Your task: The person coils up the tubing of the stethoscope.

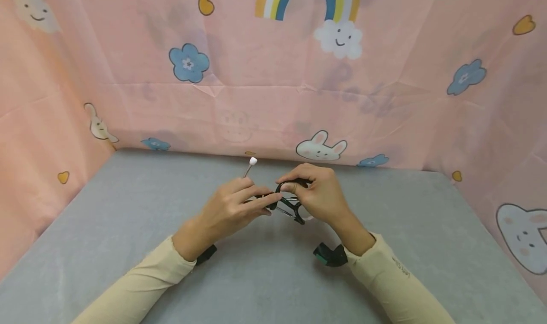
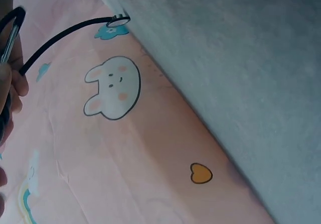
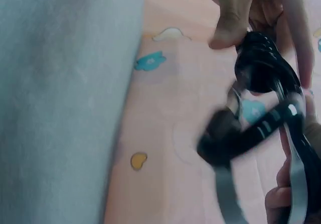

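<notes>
Both hands hold what looks like a stethoscope (image 1: 296, 209) above the grey table. My left hand (image 1: 231, 203) grips it from the left, index finger stretched along the black part. A thin metal tube with a white ear tip (image 1: 253, 161) sticks up behind that hand. The right hand (image 1: 320, 191) pinches a bent black piece of tubing (image 1: 295, 181) between thumb and fingers. In the left wrist view a black tube arcs out to a round chestpiece (image 2: 118, 21). Black parts and shiny metal tubes (image 3: 298, 184) fill the right side of the right wrist view, partly blurred.
The grey table (image 1: 265, 276) spreads out beneath the hands. A pink printed curtain (image 1: 256, 100) stands along its back and sides. Black wrist mounts (image 1: 331, 255) hang below both cuffs, close to the tabletop.
</notes>
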The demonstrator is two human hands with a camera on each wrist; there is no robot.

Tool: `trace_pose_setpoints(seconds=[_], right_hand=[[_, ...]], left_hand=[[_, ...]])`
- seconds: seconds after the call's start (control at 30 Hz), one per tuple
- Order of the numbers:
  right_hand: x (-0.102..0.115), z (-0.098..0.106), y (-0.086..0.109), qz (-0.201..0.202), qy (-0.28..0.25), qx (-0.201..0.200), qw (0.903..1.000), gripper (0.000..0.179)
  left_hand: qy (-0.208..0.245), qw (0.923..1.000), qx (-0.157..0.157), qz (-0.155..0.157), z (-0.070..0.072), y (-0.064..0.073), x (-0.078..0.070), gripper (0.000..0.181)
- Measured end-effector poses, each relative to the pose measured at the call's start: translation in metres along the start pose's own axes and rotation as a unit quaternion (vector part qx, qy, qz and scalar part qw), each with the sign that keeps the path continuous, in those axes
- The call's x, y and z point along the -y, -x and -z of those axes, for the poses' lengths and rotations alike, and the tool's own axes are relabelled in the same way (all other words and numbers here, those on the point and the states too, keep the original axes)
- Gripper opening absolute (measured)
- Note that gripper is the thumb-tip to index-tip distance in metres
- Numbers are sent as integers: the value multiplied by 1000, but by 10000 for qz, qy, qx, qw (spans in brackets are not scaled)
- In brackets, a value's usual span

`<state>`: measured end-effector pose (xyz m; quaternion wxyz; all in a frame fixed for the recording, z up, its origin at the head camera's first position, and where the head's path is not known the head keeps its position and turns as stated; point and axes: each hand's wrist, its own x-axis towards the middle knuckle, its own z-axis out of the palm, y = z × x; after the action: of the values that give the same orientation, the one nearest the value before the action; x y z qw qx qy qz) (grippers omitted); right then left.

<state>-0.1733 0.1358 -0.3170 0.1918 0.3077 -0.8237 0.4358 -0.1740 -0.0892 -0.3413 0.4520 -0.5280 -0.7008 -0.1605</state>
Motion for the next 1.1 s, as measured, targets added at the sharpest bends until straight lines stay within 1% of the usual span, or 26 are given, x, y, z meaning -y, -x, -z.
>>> trace_pose_setpoints(seconds=[0.07, 0.13, 0.23, 0.37, 0.47, 0.53, 0.63, 0.77, 0.87, 0.97, 1.1], right_hand=[[0, 0, -1, -2, -118, -8, 9999, 11], [-1, 2, -2, 64, -224, 93, 9997, 11], [-3, 9, -6, 132, -383, 502, 9979, 13], [-6, 21, -9, -251, -659, 1188, 9904, 20], [-11, 28, -11, -541, -737, 1451, 9852, 28], [-14, 31, -12, -611, -753, 1534, 9834, 32], [-17, 32, -13, -677, -835, 1523, 9825, 37], [-22, 28, -14, -934, -963, 1417, 9808, 32], [-26, 24, -14, -1110, -1020, 1334, 9795, 29], [-29, 19, -12, -1087, -968, 1205, 9820, 29], [-29, 14, -9, -874, -854, 915, 9883, 22]], left_hand=[[-79, 9999, -148, -39, -1, 0, -1, 37], [-68, 9995, -307, -57, -1, 0, -1, 33], [-38, 9989, -447, -102, 0, 0, 0, 29], [149, 9989, -436, -77, 1, -1, 1, 30], [360, 9983, -449, -15, 2, -1, 2, 33], [470, 9976, -509, 8, 2, -2, 1, 34], [629, 9956, -699, 56, 2, -2, 1, 35], [836, 9911, -1011, 226, 2, -4, 2, 37], [954, 9880, -1162, 361, 3, -5, 3, 39], [1029, 9859, -1233, 475, 4, -6, 3, 42], [1100, 9832, -1314, 635, 5, -7, 4, 42]])
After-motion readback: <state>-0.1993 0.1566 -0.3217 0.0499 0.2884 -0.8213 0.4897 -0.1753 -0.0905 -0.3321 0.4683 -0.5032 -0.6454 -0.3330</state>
